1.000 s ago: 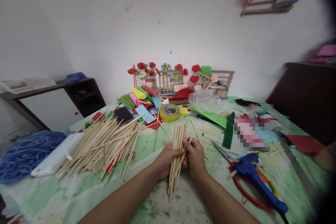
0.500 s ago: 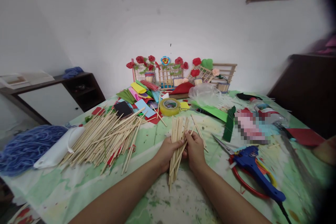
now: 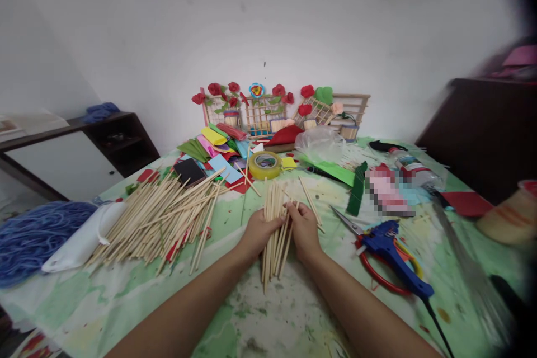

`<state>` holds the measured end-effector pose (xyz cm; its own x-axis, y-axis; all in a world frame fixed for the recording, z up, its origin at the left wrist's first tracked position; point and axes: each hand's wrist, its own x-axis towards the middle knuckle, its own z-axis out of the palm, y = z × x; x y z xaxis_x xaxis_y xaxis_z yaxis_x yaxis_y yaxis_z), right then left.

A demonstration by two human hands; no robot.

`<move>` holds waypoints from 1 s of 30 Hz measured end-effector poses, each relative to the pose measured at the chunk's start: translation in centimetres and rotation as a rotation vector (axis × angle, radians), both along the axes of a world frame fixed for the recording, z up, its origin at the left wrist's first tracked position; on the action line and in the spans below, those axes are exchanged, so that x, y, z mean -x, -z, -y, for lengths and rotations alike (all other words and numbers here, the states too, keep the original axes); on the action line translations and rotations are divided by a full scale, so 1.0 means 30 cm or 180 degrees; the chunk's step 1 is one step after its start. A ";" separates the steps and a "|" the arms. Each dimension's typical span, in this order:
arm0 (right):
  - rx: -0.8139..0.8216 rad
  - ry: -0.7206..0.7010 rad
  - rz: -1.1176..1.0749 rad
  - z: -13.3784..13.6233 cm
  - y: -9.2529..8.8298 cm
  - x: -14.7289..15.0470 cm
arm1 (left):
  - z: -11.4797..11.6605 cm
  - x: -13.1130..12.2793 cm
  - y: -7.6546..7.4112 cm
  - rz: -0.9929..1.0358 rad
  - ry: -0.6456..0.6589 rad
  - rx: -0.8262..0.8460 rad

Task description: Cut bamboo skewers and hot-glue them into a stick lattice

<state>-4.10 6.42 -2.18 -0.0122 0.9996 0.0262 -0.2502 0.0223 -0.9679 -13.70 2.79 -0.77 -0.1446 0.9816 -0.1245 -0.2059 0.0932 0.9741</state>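
Note:
A bundle of thin wooden sticks stands nearly upright on the table in front of me. My left hand is wrapped round its left side. My right hand grips it from the right, fingers curled on the sticks. A big loose pile of the same sticks lies to the left of my hands. A few single sticks lie just beyond my right hand.
A blue glue gun and scissors lie to the right, a roll of yellow tape and coloured paper behind the bundle. Blue yarn fills the left edge. Stick-and-flower crafts lean on the wall.
The view has shifted a little left and down. Both hands keep hold of the bundle, which now leans slightly more to the left in them.

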 end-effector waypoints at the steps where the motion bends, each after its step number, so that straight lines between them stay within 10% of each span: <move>1: -0.0017 -0.0012 0.0083 -0.005 0.006 -0.002 | -0.003 0.008 0.003 -0.0121 0.0020 0.0002; 21: -0.0398 0.0043 0.1346 -0.044 0.043 -0.027 | -0.016 0.003 -0.008 -0.0067 -0.0102 0.0177; 30: -0.0971 -0.0600 0.2569 -0.014 -0.043 -0.048 | -0.016 0.020 -0.020 0.0179 0.0061 0.0380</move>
<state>-2.64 6.84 -0.90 -0.3061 0.9299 0.2039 0.4815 0.3360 -0.8095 -14.32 3.28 -0.17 -0.1154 0.9619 -0.2480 -0.2570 0.2123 0.9428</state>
